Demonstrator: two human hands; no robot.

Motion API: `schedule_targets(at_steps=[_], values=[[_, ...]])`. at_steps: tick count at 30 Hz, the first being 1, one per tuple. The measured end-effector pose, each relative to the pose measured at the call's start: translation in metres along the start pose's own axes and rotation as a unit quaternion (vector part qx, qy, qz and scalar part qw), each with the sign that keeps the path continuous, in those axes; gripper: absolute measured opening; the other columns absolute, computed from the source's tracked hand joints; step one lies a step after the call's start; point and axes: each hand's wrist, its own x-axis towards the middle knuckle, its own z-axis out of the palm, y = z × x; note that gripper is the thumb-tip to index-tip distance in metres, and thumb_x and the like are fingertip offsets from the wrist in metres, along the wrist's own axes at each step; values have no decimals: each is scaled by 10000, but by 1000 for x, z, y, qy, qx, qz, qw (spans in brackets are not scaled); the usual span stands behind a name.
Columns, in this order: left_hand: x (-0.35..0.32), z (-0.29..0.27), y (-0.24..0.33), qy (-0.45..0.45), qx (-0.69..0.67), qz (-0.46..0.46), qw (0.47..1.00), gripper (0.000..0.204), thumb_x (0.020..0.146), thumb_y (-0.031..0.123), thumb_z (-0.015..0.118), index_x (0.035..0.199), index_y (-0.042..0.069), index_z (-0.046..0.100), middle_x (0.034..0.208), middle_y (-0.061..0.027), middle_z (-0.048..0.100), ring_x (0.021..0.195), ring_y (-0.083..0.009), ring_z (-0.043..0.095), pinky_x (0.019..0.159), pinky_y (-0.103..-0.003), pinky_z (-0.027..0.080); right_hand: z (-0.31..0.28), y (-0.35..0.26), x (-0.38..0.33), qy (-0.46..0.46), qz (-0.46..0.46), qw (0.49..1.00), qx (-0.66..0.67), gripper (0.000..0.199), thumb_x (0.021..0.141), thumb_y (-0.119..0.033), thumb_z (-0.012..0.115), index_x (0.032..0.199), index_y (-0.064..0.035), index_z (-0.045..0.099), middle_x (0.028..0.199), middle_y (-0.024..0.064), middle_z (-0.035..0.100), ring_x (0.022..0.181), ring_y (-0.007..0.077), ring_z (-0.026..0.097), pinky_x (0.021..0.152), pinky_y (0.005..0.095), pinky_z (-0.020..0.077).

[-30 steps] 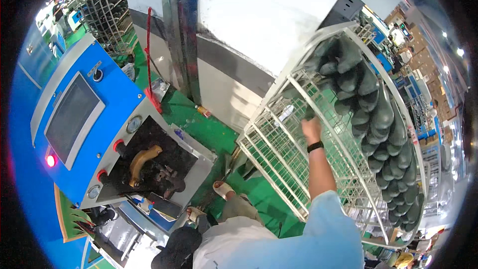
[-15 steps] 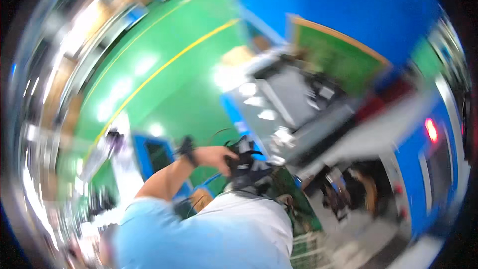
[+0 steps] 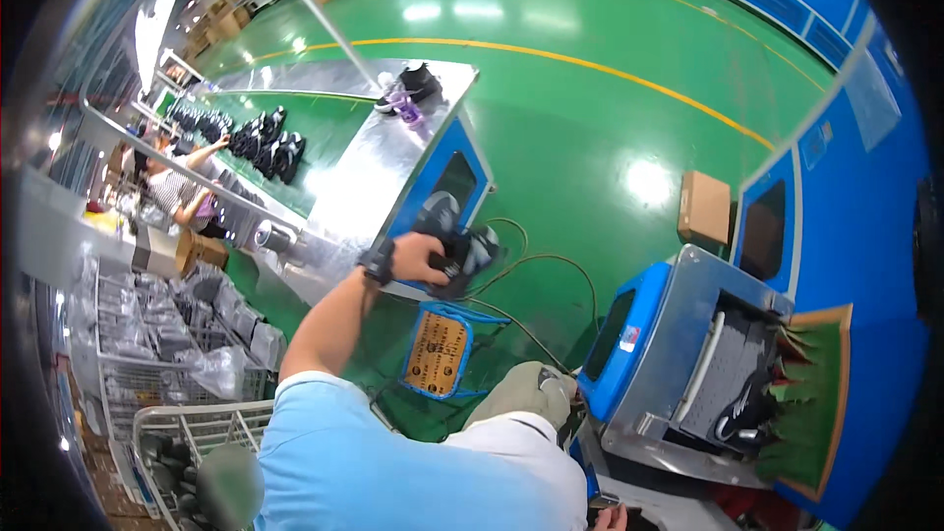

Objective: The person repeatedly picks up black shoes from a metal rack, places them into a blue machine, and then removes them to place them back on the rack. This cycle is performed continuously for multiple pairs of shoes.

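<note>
My left hand (image 3: 418, 260) is closed on a pair of black shoes (image 3: 456, 254) with greyish-white parts, held in the air over the floor. The shoes are beside the blue-panelled end of a metal bench (image 3: 369, 162), and are slightly blurred. Only the fingertips of my right hand (image 3: 611, 518) show at the lower edge, beside the metal machine; what they do is hidden. On that machine's conveyor (image 3: 716, 388) lies a black shoe (image 3: 745, 411) with white marks, by a green strip curtain (image 3: 811, 413). Another black shoe (image 3: 420, 82) and a purple object (image 3: 405, 108) stand on the bench.
A blue-framed stool (image 3: 437, 352) stands below my left arm, with a hose (image 3: 580, 280) on the green floor beyond. Wire carts (image 3: 197, 413) are at the left. Rows of shoes (image 3: 265, 143) and a person (image 3: 177, 185) are farther left. A carton (image 3: 704, 206) sits at the right.
My view has turned toward the bench, and the picture is sharper. My left hand still holds black shoes, now farther from my body, with the arm stretched out more. My right fingertips have come into view.
</note>
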Motion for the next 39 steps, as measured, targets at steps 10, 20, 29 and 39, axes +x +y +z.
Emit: schedule_targets(at_steps=[10, 20, 29, 39], values=[[-73, -157, -227, 502, 339, -361, 709, 322, 795, 282, 781, 983, 21, 757, 956, -201, 744, 999, -384, 730, 922, -451, 591, 4, 42, -15, -40, 35, 999, 9, 445, 1023, -162, 670, 1420, 34, 628, 1323, 203, 719, 1184, 313, 685, 1019, 392, 517], [131, 153, 99, 110, 16, 94, 989, 343, 943, 249, 666, 1198, 35, 744, 1194, -211, 739, 1161, -399, 680, 1025, -493, 535, 67, 166, -63, -4, 52, 996, 66, 485, 979, -204, 684, 1373, 73, 621, 1133, 169, 762, 982, 261, 738, 884, 409, 592], [288, 490, 538, -25, -89, 401, 912, 877, 826, 526, 826, 1423, -69, 584, 1304, -286, 693, 1255, -374, 665, 1052, -462, 533, 54, 79, -72, 105, 289, 934, 183, 557, 1032, -173, 685, 1522, 31, 518, 1318, 189, 719, 1164, 257, 720, 982, 368, 568], [265, 562, 652, -203, -347, 149, 903, 574, 721, 244, 881, 1186, -29, 681, 1009, -173, 778, 888, -330, 742, 848, -427, 583, 120, 83, -142, 150, 299, 933, 135, 507, 1061, -390, 638, 1465, -84, 624, 1208, 208, 752, 1062, 404, 724, 943, 512, 573]])
